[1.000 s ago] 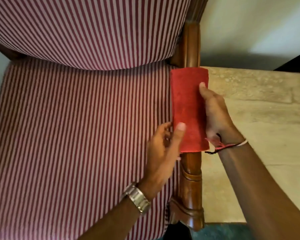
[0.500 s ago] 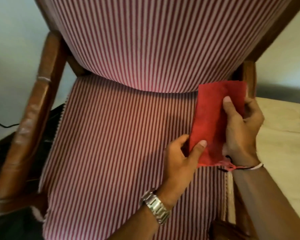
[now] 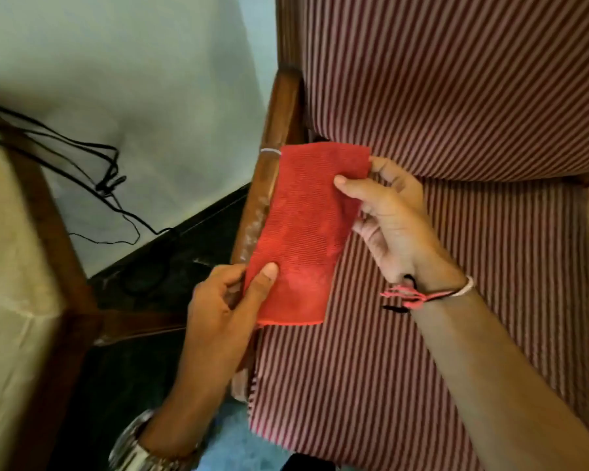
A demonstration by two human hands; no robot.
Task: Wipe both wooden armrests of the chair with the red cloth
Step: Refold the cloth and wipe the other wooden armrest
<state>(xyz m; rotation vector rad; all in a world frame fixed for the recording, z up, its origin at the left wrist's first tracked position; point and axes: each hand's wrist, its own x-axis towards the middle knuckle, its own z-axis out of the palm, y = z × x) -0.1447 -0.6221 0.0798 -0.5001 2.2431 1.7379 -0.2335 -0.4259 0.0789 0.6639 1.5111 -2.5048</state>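
The red cloth (image 3: 306, 229) is stretched flat between both hands, just right of the chair's left wooden armrest (image 3: 269, 164), which looks dusty along its top. My left hand (image 3: 225, 307) pinches the cloth's lower left edge, thumb on top. My right hand (image 3: 388, 219) pinches its upper right edge. The cloth overlaps the armrest's inner side and hangs above the striped seat (image 3: 422, 334). The right armrest is out of view.
The striped backrest (image 3: 456, 79) fills the upper right. Black cables (image 3: 92, 164) lie against the pale wall on the left. Another wooden-framed seat with a cream cushion (image 3: 11, 266) stands at the far left. The floor between is dark.
Both hands carried the red cloth from the right armrest across the seat to the left armrest. The view swung left with them.
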